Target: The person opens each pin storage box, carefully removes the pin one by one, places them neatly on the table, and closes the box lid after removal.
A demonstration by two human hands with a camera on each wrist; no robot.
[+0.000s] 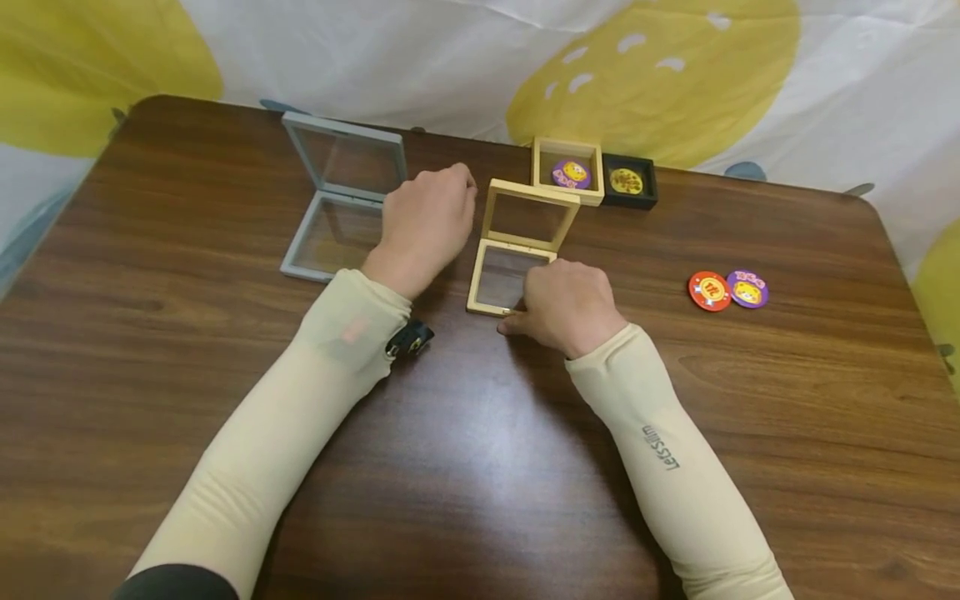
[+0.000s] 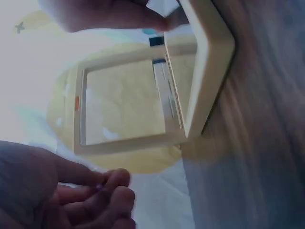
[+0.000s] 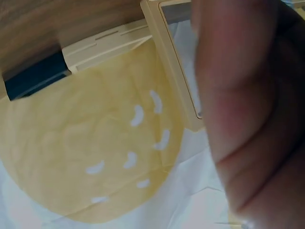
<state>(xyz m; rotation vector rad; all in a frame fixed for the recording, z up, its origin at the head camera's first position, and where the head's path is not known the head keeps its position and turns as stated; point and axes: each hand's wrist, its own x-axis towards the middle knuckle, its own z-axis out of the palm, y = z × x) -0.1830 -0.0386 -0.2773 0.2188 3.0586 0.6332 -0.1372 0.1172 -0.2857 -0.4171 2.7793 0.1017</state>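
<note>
A pale wood-coloured display frame (image 1: 501, 273) with clear film stands hinged apart on the table, its base flat and its lid upright. My right hand (image 1: 566, 300) grips the base at its right front corner, thumb along the front edge and fingers by the right side. Left of that frame, my left hand (image 1: 427, 217) hovers with loosely curled fingers. In the left wrist view, the left hand's fingers (image 2: 119, 200) are apart from the lid and hold nothing visible. Behind the left hand, a grey display frame (image 1: 345, 233) also stands with its lid raised; the hand hides its right part.
At the back edge a light wooden box frame (image 1: 536, 167) holds a purple round badge (image 1: 572, 174). Beside it is a black box frame (image 1: 649, 182) with a gold coin (image 1: 626, 181). A red badge (image 1: 708, 291) and a purple badge (image 1: 748, 292) overlap at the right.
</note>
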